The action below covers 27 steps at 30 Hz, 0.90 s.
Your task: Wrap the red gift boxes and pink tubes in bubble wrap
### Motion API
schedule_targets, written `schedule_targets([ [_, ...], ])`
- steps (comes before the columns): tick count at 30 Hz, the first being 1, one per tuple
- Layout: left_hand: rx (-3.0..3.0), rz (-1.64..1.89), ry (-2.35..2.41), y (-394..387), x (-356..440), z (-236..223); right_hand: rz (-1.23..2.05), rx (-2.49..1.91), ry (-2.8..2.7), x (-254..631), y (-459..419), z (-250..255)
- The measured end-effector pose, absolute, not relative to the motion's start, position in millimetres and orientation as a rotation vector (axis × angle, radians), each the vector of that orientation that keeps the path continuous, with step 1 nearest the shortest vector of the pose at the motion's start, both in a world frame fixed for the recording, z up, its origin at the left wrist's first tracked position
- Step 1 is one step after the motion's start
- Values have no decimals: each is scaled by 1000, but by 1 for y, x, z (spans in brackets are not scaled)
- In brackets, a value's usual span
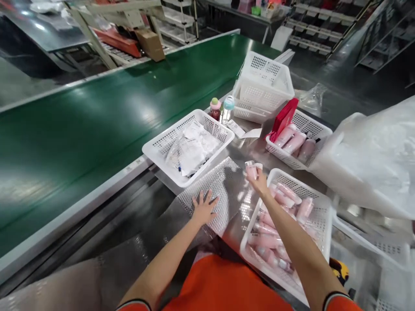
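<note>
Factory floor vibes: a long green conveyor belt [97,116] runs diagonally past a shiny steel worktable [240,151], with racks and shelving blurry in the back.

So the person in orange sleeves stands at the table. Their left hand [204,208] is pressed flat, fingers spread, on a sheet of bubble wrap [220,181] laid out on the steel. It grips nothing, just pins the sheet down. Their right hand [259,179] is up a bit higher and closed around a small pink bottle [252,169] with a clear cap, holding it just above the far right edge of the wrap.

The key bit: the bottle sits to the right of and slightly beyond the flat hand, hovering over the wrap's right side, near the corner of the white basket [319,224] full of more pink bottles. Its long axis looks roughly upright, cap end pointing away from the person, though it's small and a little blurred. The hands are apart, with a stretch of wrap between them. The right hand obviously has the bottle; the left is the one closer to the middle of the sheet.

Other stuff around: a basket of plastic-bagged packets [191,149] past the wrap, another basket with bigger pink bottles and red cards [285,116], stacked empty baskets [264,82], two little capped bottles [221,109], and a big plastic bag [372,155] at the right.
</note>
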State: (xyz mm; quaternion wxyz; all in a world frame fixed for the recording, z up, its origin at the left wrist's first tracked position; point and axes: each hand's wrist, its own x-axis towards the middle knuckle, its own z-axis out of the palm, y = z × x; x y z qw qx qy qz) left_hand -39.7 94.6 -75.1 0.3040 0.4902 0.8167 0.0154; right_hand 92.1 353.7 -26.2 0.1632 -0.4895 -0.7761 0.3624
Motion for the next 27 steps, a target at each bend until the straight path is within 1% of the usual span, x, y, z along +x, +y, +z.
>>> schedule_targets([
  [3, 1337, -12, 2172, 98, -37, -87, 870, -1306, -2506, 89, 332, -24],
  [6, 1346, 22, 2171, 102, -38, -89, 599, -1197, -2859, 74, 302, -26],
  [9, 1351, 50, 2171, 105, -39, -92, 376, -1180, -3053, 52, 280, -37],
  [11, 1356, 71, 2160, 104, -40, -98, 294, -1179, -3136, 39, 275, -49],
  [17, 1340, 65, 2147, 101, -40, -111, 230, -1167, -3176, 31, 276, -77],
  [23, 1321, 71, 2123, 104, -40, -108, 226, -1459, -2973, 28, 267, -77],
  [27, 1303, 62, 2111, 105, -41, -108, 259, -1486, -2944, 26, 267, -78],
])
